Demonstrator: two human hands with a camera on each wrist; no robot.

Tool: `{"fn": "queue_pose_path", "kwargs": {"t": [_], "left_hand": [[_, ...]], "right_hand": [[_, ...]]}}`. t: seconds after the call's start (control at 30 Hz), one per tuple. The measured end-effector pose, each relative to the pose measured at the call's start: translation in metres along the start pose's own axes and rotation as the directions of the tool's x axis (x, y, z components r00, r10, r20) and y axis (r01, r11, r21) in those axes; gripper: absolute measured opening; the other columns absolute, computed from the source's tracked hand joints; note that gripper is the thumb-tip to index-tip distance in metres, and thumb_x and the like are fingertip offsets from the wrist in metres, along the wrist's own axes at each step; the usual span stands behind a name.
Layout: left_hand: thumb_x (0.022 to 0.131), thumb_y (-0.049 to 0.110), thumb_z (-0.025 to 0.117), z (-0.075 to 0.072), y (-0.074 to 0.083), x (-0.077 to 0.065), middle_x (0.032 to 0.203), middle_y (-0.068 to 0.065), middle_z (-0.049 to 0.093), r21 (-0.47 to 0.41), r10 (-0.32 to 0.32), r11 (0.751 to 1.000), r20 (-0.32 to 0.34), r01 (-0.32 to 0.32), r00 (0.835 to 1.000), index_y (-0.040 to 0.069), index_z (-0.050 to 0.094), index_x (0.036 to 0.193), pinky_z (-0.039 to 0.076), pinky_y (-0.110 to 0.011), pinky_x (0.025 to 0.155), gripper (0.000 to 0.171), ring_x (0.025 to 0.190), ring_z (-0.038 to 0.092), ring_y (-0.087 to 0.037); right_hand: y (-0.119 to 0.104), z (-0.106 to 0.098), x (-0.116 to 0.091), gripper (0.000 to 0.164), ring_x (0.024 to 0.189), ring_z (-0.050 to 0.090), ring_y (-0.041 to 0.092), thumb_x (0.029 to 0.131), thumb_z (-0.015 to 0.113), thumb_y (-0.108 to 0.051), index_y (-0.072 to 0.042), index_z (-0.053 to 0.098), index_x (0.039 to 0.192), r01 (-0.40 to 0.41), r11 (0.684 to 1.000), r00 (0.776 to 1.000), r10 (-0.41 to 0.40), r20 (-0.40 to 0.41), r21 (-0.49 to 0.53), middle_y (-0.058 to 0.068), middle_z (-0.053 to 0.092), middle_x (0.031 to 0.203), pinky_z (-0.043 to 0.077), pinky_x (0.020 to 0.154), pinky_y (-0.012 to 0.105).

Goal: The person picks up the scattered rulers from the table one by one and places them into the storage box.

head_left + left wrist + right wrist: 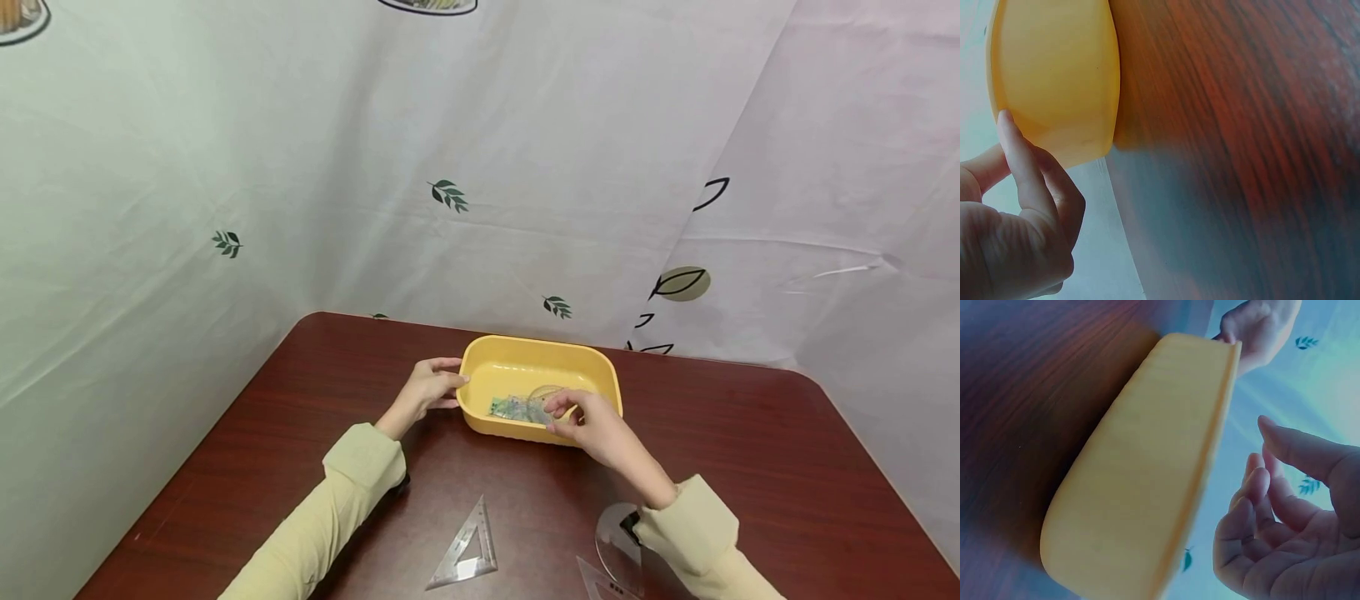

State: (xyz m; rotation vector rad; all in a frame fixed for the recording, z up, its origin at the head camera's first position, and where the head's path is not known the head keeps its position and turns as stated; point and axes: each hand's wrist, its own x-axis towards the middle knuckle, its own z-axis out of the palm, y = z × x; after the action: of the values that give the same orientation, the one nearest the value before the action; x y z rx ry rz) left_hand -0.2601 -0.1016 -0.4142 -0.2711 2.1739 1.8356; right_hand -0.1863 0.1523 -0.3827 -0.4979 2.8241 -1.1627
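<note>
A yellow plastic basin [543, 350] stands near the back of the table. My left hand [432, 387] holds its left end, thumb at the rim and fingers outside against the wall, as the left wrist view [1029, 206] also shows. Over the basin's front right part hovers my right hand [592, 423], fingers loosely bent. In the right wrist view, nothing shows between that thumb [1297, 447] and the fingers. Inside the basin lie a green-and-clear packet [510, 407] and a clear round-edged piece [542, 398], close to my right fingertips.
On the dark red wooden table [750, 442], a clear set square [480, 546] lies in front of the basin. A clear protractor [617, 542] and another clear set square [600, 583] lie by my right sleeve. White patterned cloth [525, 167] hangs behind the table.
</note>
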Motion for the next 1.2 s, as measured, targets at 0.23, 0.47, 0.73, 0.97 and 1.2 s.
{"fn": "queue_pose_path", "kwargs": {"t": [0.23, 0.47, 0.73, 0.97, 1.2], "left_hand": [[0.081, 0.012, 0.065, -0.002, 0.001, 0.000, 0.100, -0.014, 0.064, 0.018, 0.016, 1.000, 0.009, -0.016, 1.000, 0.013, 0.053, 0.124, 0.055, -0.023, 0.053, 0.044, 0.067, 0.063, -0.014], [0.082, 0.013, 0.065, -0.004, 0.001, 0.001, 0.100, -0.014, 0.064, 0.023, 0.019, 1.000, 0.004, -0.019, 1.000, 0.014, 0.052, 0.124, 0.056, -0.023, 0.054, 0.044, 0.067, 0.063, -0.014], [0.080, 0.010, 0.066, 0.001, -0.003, -0.001, 0.090, -0.008, 0.060, -0.007, -0.022, 1.000, -0.014, 0.021, 1.000, 0.012, 0.055, 0.121, 0.056, -0.023, 0.052, 0.042, 0.062, 0.061, -0.012], [0.079, 0.011, 0.067, 0.001, -0.003, 0.000, 0.088, -0.006, 0.060, -0.017, -0.017, 1.000, -0.027, 0.016, 1.000, 0.013, 0.056, 0.120, 0.056, -0.023, 0.053, 0.042, 0.063, 0.061, -0.012], [0.080, 0.011, 0.066, 0.001, -0.001, 0.000, 0.090, -0.007, 0.061, -0.008, -0.009, 1.000, -0.019, 0.009, 1.000, 0.012, 0.055, 0.121, 0.056, -0.023, 0.053, 0.042, 0.063, 0.061, -0.011]], "right_hand": [[-0.007, -0.005, -0.030, 0.016, 0.066, 0.050, 0.004, 0.073, 0.073, -0.015, -0.013, 0.065, 0.086, 0.053, 0.993, 0.998, -0.049, 0.037, -0.108, -0.002, 0.064, 0.084, 0.044, 0.059, 0.017], [-0.007, -0.006, -0.053, 0.024, 0.064, 0.045, -0.002, 0.068, 0.077, -0.016, -0.011, 0.064, 0.088, 0.107, 0.990, 0.987, -0.094, 0.134, -0.095, 0.000, 0.063, 0.083, 0.042, 0.055, 0.016], [0.001, 0.000, -0.086, 0.036, 0.064, 0.048, -0.003, 0.061, 0.082, -0.020, -0.011, 0.061, 0.090, 0.123, 0.992, 0.964, -0.112, 0.242, -0.032, -0.002, 0.061, 0.083, 0.043, 0.054, 0.015], [0.007, 0.001, -0.109, 0.038, 0.066, 0.047, -0.003, 0.060, 0.081, -0.023, -0.018, 0.059, 0.091, 0.030, 0.999, 0.938, -0.018, 0.346, -0.029, -0.010, 0.057, 0.082, 0.042, 0.055, 0.017], [0.016, 0.006, -0.124, 0.027, 0.066, 0.046, -0.004, 0.069, 0.076, -0.026, -0.020, 0.060, 0.090, -0.080, 0.997, 0.891, 0.080, 0.448, -0.020, -0.011, 0.052, 0.078, 0.039, 0.053, 0.016]]}}
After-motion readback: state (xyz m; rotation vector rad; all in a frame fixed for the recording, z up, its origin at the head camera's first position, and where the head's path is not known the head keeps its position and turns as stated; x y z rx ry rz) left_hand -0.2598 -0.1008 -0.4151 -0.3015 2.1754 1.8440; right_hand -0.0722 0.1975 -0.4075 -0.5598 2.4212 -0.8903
